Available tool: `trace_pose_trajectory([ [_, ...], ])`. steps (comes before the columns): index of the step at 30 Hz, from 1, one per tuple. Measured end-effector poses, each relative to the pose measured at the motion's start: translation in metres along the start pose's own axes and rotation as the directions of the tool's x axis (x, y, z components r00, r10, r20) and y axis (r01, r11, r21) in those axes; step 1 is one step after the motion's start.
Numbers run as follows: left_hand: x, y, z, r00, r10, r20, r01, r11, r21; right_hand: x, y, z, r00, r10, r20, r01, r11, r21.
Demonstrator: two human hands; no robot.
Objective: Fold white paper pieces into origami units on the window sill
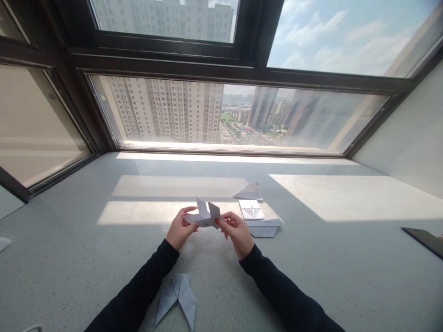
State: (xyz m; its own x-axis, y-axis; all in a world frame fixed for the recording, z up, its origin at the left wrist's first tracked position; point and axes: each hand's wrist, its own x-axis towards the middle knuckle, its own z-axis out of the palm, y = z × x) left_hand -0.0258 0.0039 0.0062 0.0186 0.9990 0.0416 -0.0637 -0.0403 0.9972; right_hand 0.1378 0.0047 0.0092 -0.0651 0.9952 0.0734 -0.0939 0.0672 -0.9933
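Note:
A white folded-paper figure (205, 216) is held up between my two hands, above the pale speckled sill. Two of its flaps stick up in the middle. My left hand (182, 227) pinches its left end between thumb and fingers. On the other end, my right hand (237, 230) grips the paper with the thumb in front. Closer to me, between my forearms, lies another folded-paper piece (178, 297) with two long pointed legs.
Right of my hands lie a folded paper triangle (249, 191), a square folded paper (251, 210) and a boat-shaped folded paper (266, 228). A dark flat object (424, 240) rests at the far right. Behind the sill (86, 258) stands a dark-framed window (214, 150).

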Motion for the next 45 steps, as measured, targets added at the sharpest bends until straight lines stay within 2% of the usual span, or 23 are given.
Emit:
trace_pose_trajectory([
  [3,-0.001,-0.001,0.003,1.000,0.007,0.030,-0.006,1.000,-0.018,-0.002,-0.002,0.001,1.000,-0.005,0.008,0.005,1.000,0.000],
  [8,-0.004,0.000,0.006,0.987,-0.006,0.163,0.013,0.999,-0.041,-0.004,-0.001,0.002,0.989,0.038,0.144,-0.032,0.999,-0.044],
  [13,-0.006,0.004,0.005,0.969,0.020,0.248,-0.008,0.999,-0.050,-0.003,0.003,0.001,0.991,0.022,0.131,-0.004,0.991,-0.133],
  [18,-0.009,0.012,0.006,0.949,-0.004,0.317,0.013,1.000,-0.026,-0.002,0.002,-0.003,0.987,-0.010,0.162,0.044,0.978,-0.205],
  [26,-0.008,0.006,0.005,0.947,0.089,0.310,-0.124,0.988,0.093,-0.002,0.005,-0.006,0.983,-0.016,0.185,0.080,0.936,-0.343],
  [30,-0.008,0.004,0.002,0.935,0.169,0.311,-0.249,0.939,0.238,-0.002,0.008,-0.006,0.987,-0.138,0.084,0.161,0.887,-0.432],
  [33,-0.010,0.006,0.002,0.927,0.225,0.300,-0.324,0.883,0.340,-0.001,0.006,-0.007,0.976,-0.190,0.110,0.220,0.838,-0.499],
  [37,-0.010,0.012,0.003,0.932,0.264,0.249,-0.337,0.884,0.325,-0.001,0.003,-0.008,0.984,-0.132,0.121,0.173,0.881,-0.441],
  [40,-0.009,0.014,0.003,0.925,0.273,0.265,-0.361,0.850,0.384,-0.002,0.001,-0.007,0.980,-0.155,0.122,0.190,0.909,-0.370],
  [43,-0.008,0.011,0.003,0.917,0.302,0.262,-0.399,0.741,0.540,-0.002,0.001,-0.007,0.960,-0.234,0.155,0.280,0.840,-0.466],
  [45,-0.007,0.007,0.003,0.912,0.284,0.297,-0.410,0.687,0.600,-0.002,0.002,-0.007,0.930,-0.289,0.229,0.369,0.707,-0.604],
])
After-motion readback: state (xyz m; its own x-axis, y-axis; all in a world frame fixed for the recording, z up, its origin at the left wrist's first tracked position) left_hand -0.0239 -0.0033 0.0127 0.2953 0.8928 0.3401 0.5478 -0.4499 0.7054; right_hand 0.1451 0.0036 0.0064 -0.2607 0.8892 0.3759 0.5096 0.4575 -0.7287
